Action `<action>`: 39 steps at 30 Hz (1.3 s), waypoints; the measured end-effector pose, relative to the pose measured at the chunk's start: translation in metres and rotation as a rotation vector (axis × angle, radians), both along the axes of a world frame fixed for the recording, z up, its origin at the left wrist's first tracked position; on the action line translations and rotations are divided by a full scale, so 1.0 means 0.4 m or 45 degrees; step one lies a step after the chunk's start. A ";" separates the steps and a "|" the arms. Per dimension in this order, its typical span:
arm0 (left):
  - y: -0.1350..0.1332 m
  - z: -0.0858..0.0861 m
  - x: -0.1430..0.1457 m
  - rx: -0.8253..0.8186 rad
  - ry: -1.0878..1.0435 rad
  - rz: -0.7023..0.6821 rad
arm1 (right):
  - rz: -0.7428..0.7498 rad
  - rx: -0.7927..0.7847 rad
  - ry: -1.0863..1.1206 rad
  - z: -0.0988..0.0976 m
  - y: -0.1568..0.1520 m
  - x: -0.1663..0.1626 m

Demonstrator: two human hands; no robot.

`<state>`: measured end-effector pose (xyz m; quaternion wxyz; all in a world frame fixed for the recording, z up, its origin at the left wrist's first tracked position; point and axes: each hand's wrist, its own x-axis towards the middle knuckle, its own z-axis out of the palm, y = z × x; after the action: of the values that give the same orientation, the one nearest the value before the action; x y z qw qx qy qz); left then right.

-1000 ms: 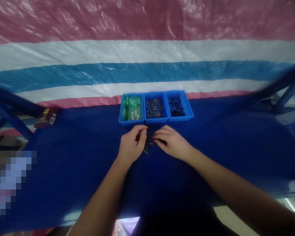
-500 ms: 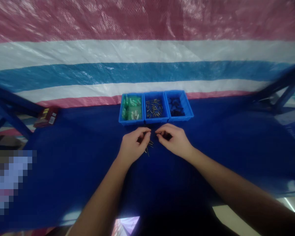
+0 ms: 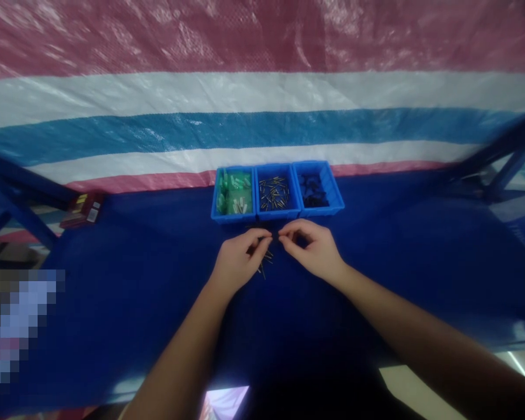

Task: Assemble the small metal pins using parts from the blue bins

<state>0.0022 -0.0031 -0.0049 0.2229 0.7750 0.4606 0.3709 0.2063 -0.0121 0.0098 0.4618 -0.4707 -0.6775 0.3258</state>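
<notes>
My left hand (image 3: 240, 256) is closed in a pinch, thumb against forefinger, just in front of the bins. Facing it, my right hand (image 3: 312, 248) pinches too, its fingertips a small gap from the left ones. What either hand holds is too small and dark to make out. Several thin brass-coloured pins (image 3: 266, 262) lie on the blue table under and beside my left hand, partly hidden by it. Behind the hands, the middle blue bin (image 3: 279, 215) holds many similar pins.
The left blue bin (image 3: 234, 219) has small white pieces in green plastic; the right blue bin (image 3: 339, 195) has dark parts. A dark red box (image 3: 82, 210) lies at the table's far left. A striped tarp (image 3: 262, 128) hangs behind, with blue frame legs (image 3: 503, 151) at both sides.
My two hands have drawn slightly closer together at the fingertips, the left one moving a little to the right. The bins and the loose pins stay put.
</notes>
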 end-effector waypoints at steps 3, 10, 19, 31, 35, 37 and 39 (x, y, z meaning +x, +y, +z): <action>0.002 -0.002 0.000 0.001 0.020 0.011 | 0.012 0.032 -0.021 0.002 0.000 0.000; 0.002 0.002 0.000 -0.052 0.064 0.010 | 0.059 0.126 -0.085 0.003 0.000 -0.001; 0.000 0.006 0.000 -0.100 0.035 -0.038 | 0.035 0.132 -0.129 0.001 0.000 -0.001; -0.001 0.015 -0.001 -0.114 0.047 -0.088 | 0.059 0.132 -0.137 0.000 0.000 0.000; -0.002 0.006 -0.001 -0.118 -0.018 -0.079 | 0.057 0.116 -0.138 0.001 0.000 0.000; -0.002 -0.001 -0.001 -0.102 -0.032 -0.072 | 0.053 0.109 -0.140 -0.001 -0.001 0.000; -0.001 -0.003 -0.002 -0.095 -0.039 -0.079 | 0.055 0.109 -0.144 -0.002 -0.001 0.000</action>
<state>0.0015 -0.0036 -0.0060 0.2698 0.7743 0.4465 0.3582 0.2062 -0.0126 0.0089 0.4353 -0.4534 -0.7260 0.2792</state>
